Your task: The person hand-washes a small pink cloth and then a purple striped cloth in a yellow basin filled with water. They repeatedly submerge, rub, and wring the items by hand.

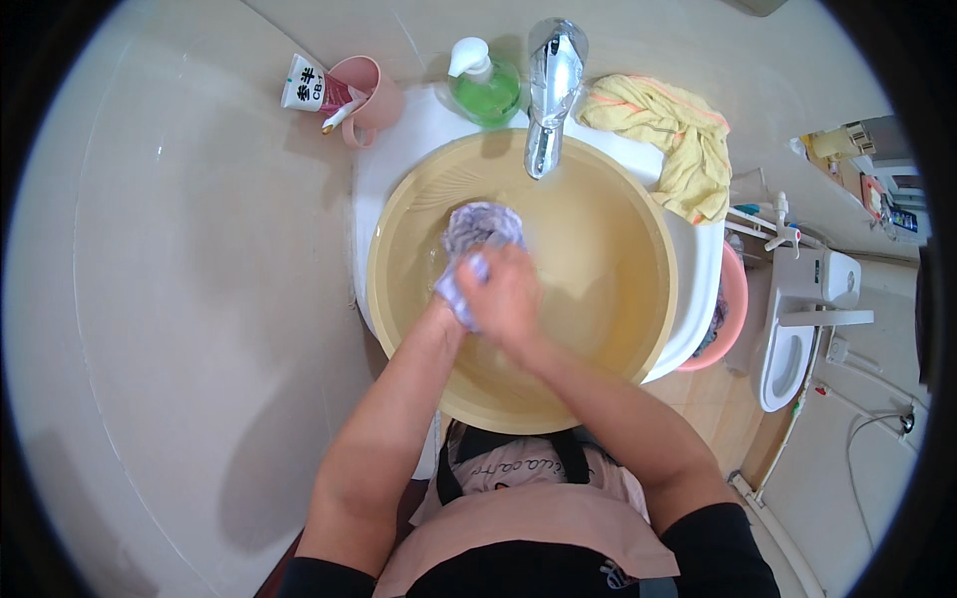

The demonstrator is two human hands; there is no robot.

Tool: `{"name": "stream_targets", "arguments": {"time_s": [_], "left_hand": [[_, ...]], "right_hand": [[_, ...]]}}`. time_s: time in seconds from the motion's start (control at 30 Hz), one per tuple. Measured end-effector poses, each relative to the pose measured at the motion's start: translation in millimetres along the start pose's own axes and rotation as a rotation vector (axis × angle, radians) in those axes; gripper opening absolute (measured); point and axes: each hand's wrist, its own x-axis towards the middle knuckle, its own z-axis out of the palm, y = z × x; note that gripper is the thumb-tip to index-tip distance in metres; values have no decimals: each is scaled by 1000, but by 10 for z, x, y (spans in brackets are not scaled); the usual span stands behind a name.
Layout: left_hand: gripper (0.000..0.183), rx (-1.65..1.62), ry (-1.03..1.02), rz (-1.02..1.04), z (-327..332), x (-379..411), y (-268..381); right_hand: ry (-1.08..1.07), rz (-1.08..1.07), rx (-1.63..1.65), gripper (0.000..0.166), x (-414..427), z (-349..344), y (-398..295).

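A mottled purple-and-white cloth (484,224) is bunched up over the beige plastic basin (658,321). My right hand (510,288) is blurred and closed on the part of the cloth nearest me. Under that same part is my left hand (447,314), with cloth folded over it; its fingers are mostly hidden by the fabric and the right hand. The two hands press together left of the basin's middle. Water seems to lie in the basin, though its depth is hard to tell. Above the far rim hangs the spout of a chrome faucet (555,82).
The basin rests on a white sink (695,291). Behind it stand a pink mug (379,97) with a toothpaste tube (314,86), a green soap pump bottle (486,93) and a crumpled yellow towel (673,142). Rightward are a pink tub (736,299) holding fabric and a toilet (785,366).
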Motion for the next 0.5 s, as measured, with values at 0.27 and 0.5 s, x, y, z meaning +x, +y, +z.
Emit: {"name": "stream_targets", "arguments": {"time_s": [0.27, 0.5], "left_hand": [[35, -39, 228, 11, 225, 71, 28], [35, 116, 820, 201, 1119, 239, -82]], "right_hand": [[-7, -8, 262, 22, -24, -115, 18], [60, -147, -102, 22, 400, -521, 73]]}}
